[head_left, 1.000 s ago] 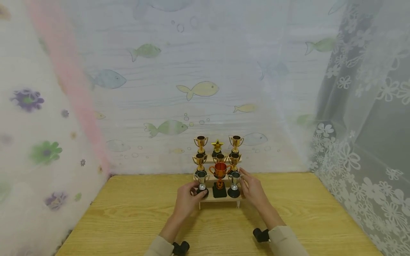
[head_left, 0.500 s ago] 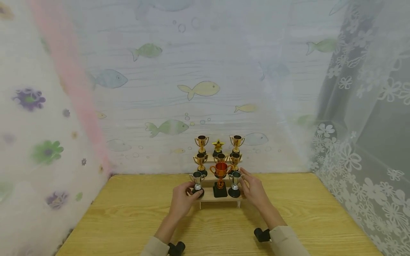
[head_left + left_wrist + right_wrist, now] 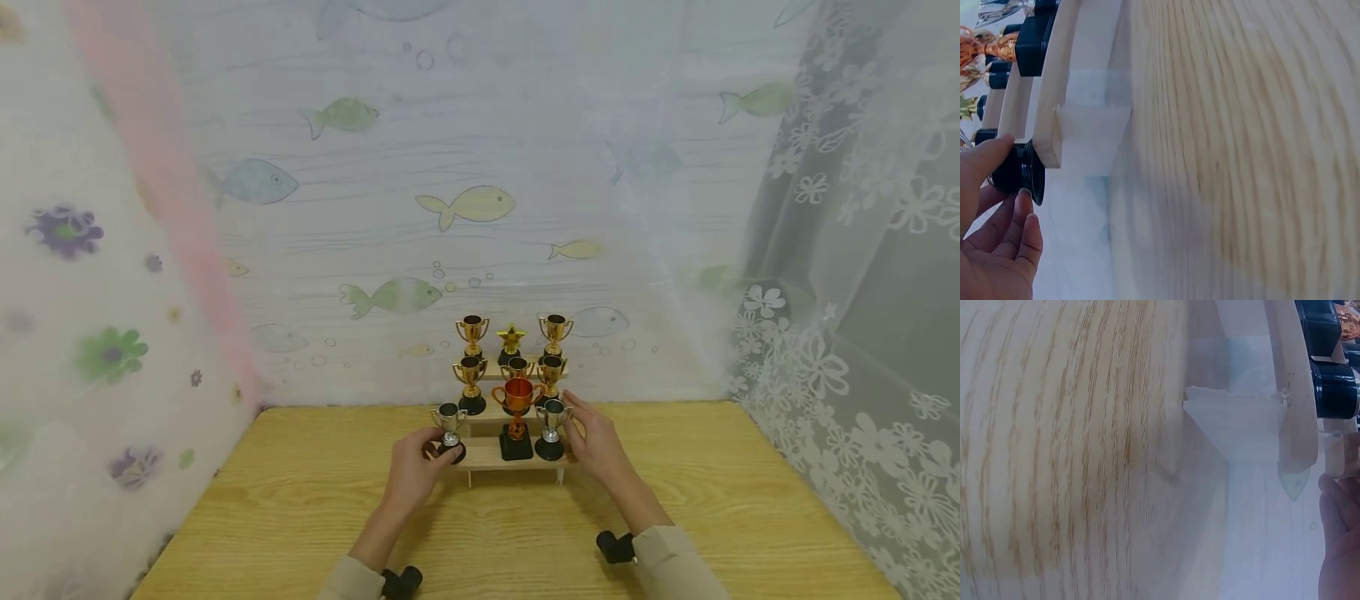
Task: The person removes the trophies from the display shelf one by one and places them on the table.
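Note:
My left hand [image 3: 415, 468] holds a small silver trophy cup [image 3: 448, 417] upright by its round black base [image 3: 1015, 167], thumb on one side and fingers on the other. That base juts past the left end of the lowest step of a three-step wooden display stand [image 3: 483, 455]. On the same step stand an orange-red trophy cup [image 3: 517, 396] and another silver trophy cup [image 3: 551, 417]. Beside the latter, my right hand [image 3: 598, 442] touches the stand's right end with fairly straight fingers [image 3: 1333, 509]; its thumb is hidden in the right wrist view.
Several gold trophy cups, one being a cup [image 3: 470, 375] at left, and a gold star trophy [image 3: 511, 340] fill the upper steps. The stand is on a wood-grain table [image 3: 300, 500]. Behind it hangs a fish-patterned curtain [image 3: 480, 275].
My left hand has shifted left with the silver trophy cup, widening its distance from the orange-red cup. My right hand stays at the stand's right end.

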Tool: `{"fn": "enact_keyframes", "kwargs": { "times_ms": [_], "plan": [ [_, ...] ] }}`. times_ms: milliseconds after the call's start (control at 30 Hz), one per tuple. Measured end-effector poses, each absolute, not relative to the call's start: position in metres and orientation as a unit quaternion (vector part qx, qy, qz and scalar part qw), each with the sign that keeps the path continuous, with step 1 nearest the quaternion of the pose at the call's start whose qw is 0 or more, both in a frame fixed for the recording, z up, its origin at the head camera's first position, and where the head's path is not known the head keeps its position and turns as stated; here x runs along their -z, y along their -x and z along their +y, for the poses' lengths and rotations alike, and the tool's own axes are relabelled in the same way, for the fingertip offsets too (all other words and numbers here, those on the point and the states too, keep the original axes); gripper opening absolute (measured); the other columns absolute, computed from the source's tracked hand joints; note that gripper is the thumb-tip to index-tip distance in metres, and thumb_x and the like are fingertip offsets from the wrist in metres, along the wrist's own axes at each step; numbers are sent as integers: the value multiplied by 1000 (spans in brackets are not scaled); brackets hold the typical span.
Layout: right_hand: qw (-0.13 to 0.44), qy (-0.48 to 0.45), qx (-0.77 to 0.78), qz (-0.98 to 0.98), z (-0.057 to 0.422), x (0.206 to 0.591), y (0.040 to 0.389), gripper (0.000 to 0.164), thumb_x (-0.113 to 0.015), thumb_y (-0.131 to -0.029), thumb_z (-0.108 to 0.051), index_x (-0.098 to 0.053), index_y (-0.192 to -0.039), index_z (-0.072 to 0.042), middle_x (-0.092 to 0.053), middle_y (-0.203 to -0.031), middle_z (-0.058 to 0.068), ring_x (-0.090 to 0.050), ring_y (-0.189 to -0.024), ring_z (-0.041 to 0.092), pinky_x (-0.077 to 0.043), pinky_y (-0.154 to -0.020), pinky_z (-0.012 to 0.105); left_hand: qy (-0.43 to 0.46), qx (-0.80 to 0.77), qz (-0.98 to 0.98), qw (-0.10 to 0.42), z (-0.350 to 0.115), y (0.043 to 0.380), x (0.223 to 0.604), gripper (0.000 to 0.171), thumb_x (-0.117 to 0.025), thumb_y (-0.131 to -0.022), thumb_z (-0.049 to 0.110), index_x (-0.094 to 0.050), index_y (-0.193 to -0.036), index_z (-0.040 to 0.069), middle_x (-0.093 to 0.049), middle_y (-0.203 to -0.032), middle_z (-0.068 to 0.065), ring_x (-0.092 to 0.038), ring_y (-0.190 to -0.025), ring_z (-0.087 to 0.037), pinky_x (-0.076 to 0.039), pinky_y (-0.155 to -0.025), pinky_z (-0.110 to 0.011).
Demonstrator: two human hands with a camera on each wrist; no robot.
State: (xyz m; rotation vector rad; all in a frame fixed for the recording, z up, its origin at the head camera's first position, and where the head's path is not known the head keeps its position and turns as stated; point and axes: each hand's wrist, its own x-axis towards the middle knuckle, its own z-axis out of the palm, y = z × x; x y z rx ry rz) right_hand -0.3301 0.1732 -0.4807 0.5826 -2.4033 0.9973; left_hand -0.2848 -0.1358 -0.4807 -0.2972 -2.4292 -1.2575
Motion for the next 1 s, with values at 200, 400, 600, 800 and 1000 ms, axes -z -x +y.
{"fn": "enact_keyframes", "kwargs": {
  "times_ms": [200, 400, 600, 800, 1000],
  "plan": [
    [228, -209, -358, -881, 173, 478, 328, 18, -60, -103, -10, -73, -104, 4, -52, -148, 23, -51, -133, 47, -43, -107, 59, 105, 460, -861, 192, -140, 285, 479, 12, -84, -86, 14, -77, -97, 13, -70, -85, 4, -58, -70, -13, -48, -59, -24],
    [229, -213, -354, -881, 174, 476, 327, 22, -64, -98, -5, -71, -117, 5, -52, -148, 23, -51, -133, 47, -42, -107, 59, 102, 466, -857, 193, -144, 284, 477, 14, -84, -86, 12, -77, -98, 11, -70, -85, 1, -58, -69, -15, -48, -57, -24],
    [240, -222, -349, -878, 173, 477, 328, 16, -65, -96, -3, -73, -109, 4, -53, -147, 25, -52, -131, 49, -44, -104, 61, 85, 465, -860, 195, -153, 285, 479, 15, -85, -85, 12, -78, -98, 10, -71, -86, 0, -59, -70, -14, -49, -59, -24],
    [233, -217, -349, -882, 174, 476, 327, 29, -65, -96, -4, -69, -123, 8, -52, -148, 23, -51, -132, 48, -42, -106, 60, 88, 460, -860, 203, -159, 288, 479, 16, -84, -85, 12, -78, -99, 8, -72, -88, -1, -59, -69, -12, -49, -58, -25],
    [225, -215, -355, -882, 174, 475, 327, 23, -64, -96, -4, -71, -116, 7, -52, -148, 23, -50, -133, 48, -42, -108, 59, 82, 465, -858, 201, -164, 291, 480, 18, -85, -85, 10, -77, -100, 6, -73, -88, -3, -62, -71, -16, -49, -58, -24]
  ]
}}
